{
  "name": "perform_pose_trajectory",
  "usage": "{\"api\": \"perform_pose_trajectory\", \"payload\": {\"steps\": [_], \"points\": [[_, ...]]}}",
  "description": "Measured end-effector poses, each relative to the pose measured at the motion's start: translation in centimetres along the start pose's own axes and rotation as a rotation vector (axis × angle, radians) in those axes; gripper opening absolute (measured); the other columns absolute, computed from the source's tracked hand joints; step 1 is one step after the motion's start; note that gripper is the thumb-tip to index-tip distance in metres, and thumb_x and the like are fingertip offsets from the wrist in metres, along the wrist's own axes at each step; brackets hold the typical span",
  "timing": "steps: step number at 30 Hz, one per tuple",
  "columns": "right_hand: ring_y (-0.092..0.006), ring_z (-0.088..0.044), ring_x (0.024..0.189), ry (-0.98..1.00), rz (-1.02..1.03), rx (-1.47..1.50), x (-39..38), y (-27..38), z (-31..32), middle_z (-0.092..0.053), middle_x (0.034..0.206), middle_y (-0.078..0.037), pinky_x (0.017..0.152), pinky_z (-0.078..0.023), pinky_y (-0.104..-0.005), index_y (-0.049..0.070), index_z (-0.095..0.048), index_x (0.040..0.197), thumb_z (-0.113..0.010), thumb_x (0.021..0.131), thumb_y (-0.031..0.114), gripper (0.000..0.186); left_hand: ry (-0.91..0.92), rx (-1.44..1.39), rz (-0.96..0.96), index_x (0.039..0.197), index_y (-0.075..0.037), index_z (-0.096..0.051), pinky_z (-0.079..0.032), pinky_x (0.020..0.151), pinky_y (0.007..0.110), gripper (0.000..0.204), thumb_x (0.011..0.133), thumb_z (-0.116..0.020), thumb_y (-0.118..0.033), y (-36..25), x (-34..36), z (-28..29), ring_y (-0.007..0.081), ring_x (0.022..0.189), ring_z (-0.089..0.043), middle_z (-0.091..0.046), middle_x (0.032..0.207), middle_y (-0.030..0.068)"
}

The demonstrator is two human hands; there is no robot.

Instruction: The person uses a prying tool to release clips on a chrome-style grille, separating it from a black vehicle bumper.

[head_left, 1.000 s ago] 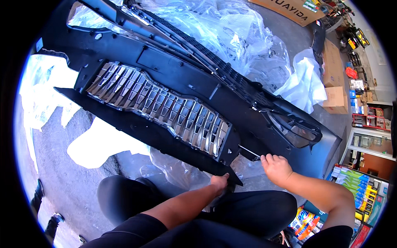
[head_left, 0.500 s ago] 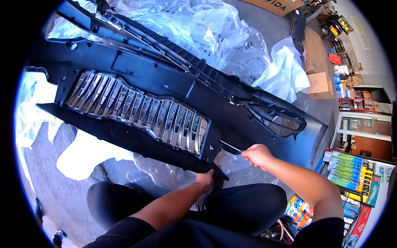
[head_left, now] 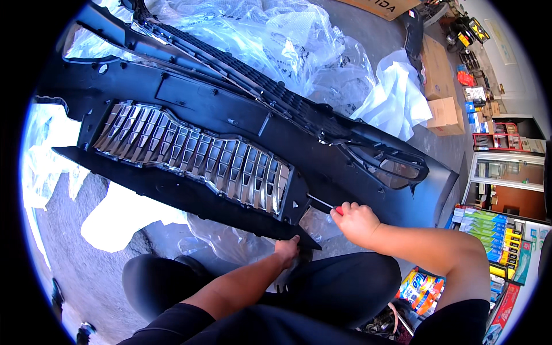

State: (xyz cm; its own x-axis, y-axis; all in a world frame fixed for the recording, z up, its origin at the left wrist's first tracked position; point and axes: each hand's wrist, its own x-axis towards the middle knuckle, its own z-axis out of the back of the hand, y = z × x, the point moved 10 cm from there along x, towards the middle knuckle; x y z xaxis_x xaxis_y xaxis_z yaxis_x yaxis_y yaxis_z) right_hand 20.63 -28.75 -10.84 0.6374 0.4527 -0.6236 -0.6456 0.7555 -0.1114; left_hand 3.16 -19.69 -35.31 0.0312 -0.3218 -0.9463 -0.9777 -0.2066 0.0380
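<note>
A large black car bumper (head_left: 230,118) lies across the floor in front of my knees, its inner side up. Set into it is a chrome grille (head_left: 192,155) with slanted bars. My right hand (head_left: 355,223) is wrapped round the red handle of a screwdriver (head_left: 322,201); its shaft points left, and the tip meets the bumper beside the grille's right end. With my left hand (head_left: 286,250) I grip the bumper's near edge close to its pointed corner. Those fingers are partly hidden beneath the edge.
Clear plastic wrap (head_left: 270,40) is heaped beyond the bumper, and a white foam sheet (head_left: 123,221) lies under its near side. Cardboard boxes (head_left: 443,115) stand at the far right. Shelves with boxed goods (head_left: 480,236) and a bright orange bag (head_left: 420,290) are on the right.
My right hand has turned about the screwdriver handle and my right elbow has swung outward to the right. The screwdriver tip and my left hand stay nearly where they were.
</note>
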Motion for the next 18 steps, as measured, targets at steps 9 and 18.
{"api": "perform_pose_trajectory", "payload": {"steps": [9,18], "points": [[-0.0117,-0.053,0.058,0.260,-1.192,1.621,-2.5,-6.1,-9.1,-0.069,0.084,-0.006,0.047,-0.039,-0.0271,0.006,-0.073,0.112,-0.062,0.100,0.023,0.023,-0.001,-0.014,-0.017,0.096,-0.004,-0.066,-0.041,0.053,0.032,0.019,0.101,-0.067,-0.023,0.5,1.3,0.5,0.0164,0.060,-0.051,-0.063,0.080,0.0059],[-0.0273,-0.070,0.087,-0.105,0.110,-0.151,-0.8,-1.0,0.7,-0.067,0.091,-0.010,0.077,-0.058,-0.0404,0.003,-0.066,0.120,-0.068,0.083,0.015,0.039,0.033,-0.009,-0.035,0.092,-0.006,-0.065,-0.040,0.051,0.031,0.019,0.101,-0.067,-0.023,0.5,1.3,0.2,0.0154,0.057,-0.050,-0.061,0.076,0.0037]]}}
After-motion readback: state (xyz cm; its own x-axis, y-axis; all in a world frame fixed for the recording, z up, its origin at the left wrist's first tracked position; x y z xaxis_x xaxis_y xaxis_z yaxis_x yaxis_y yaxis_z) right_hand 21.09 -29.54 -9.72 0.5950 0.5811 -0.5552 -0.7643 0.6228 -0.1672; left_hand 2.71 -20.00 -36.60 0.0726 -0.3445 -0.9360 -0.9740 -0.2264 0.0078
